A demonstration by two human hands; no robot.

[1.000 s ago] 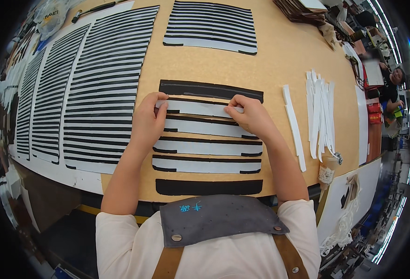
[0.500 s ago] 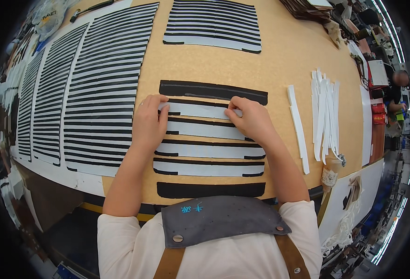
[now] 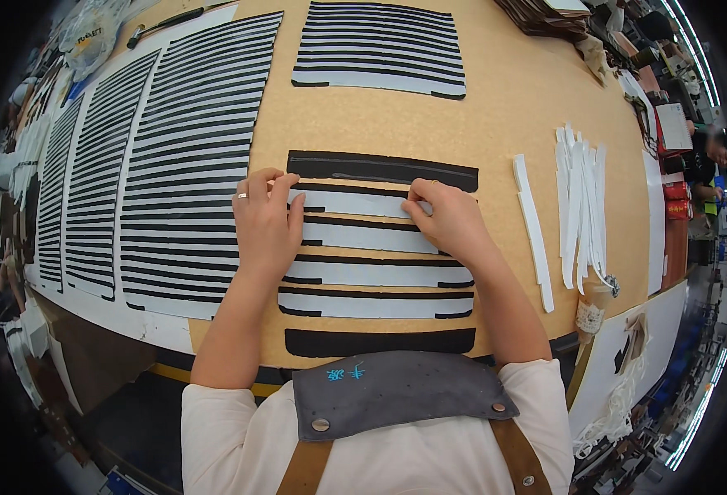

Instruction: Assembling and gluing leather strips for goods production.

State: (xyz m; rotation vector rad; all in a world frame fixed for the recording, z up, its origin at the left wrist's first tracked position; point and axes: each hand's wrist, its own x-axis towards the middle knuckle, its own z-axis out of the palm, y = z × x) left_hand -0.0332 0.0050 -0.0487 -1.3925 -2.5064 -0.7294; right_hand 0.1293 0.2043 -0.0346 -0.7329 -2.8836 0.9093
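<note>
Black strips lie in a column before me, several of them backed with narrower white strips. The white strip (image 3: 355, 203) on the second black piece from the far end runs between my hands. My left hand (image 3: 266, 221), with a ring on one finger, is at its left end, thumb and index finger closed round it. At the right end my right hand (image 3: 448, 216) pinches the same strip, its fingertips hiding that end. Just beyond lies a plain black strip (image 3: 380, 168) with a thin grey line along it. Another bare black strip (image 3: 380, 341) is nearest my apron.
Rows of black-and-white strips (image 3: 194, 165) cover the left of the table, and a further striped stack (image 3: 378, 48) lies at the far middle. Loose white strips (image 3: 582, 206) are at the right, near a plastic cup (image 3: 592, 309). A hammer (image 3: 165, 23) rests at far left.
The whole view has shifted slightly, so the table appears a little lower and further right. My left hand has turned a little, showing its ring more; my right hand stays at the strip's right end.
</note>
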